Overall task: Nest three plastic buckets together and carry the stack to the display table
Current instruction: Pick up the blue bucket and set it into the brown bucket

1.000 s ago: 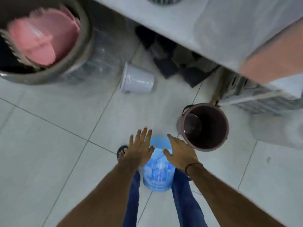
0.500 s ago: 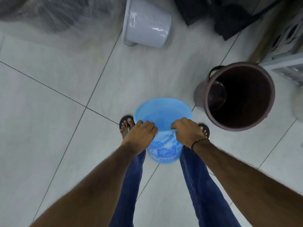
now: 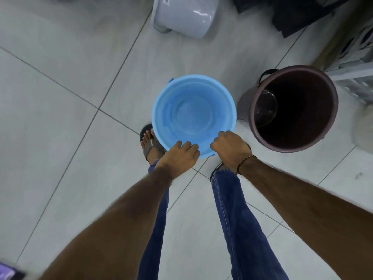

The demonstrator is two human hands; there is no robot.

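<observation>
A light blue plastic bucket (image 3: 191,112) stands upright with its mouth toward me, just in front of my feet. My left hand (image 3: 179,156) grips its near rim on the left, and my right hand (image 3: 230,148) grips the near rim on the right. A dark brown bucket (image 3: 292,110) with a black handle stands upright on the floor right beside it, touching or nearly so. A white bucket (image 3: 187,15) lies on its side on the tiles farther ahead.
Pale floor tiles (image 3: 60,118) spread to the left. Dark objects (image 3: 286,15) lie at the top right, and a white slatted crate (image 3: 357,63) stands at the right edge. My sandalled left foot (image 3: 149,144) sits beside the blue bucket.
Both hands closed on the blue bucket's rim and turned it upright, so its open mouth now faces me. The view has dropped closer to the floor.
</observation>
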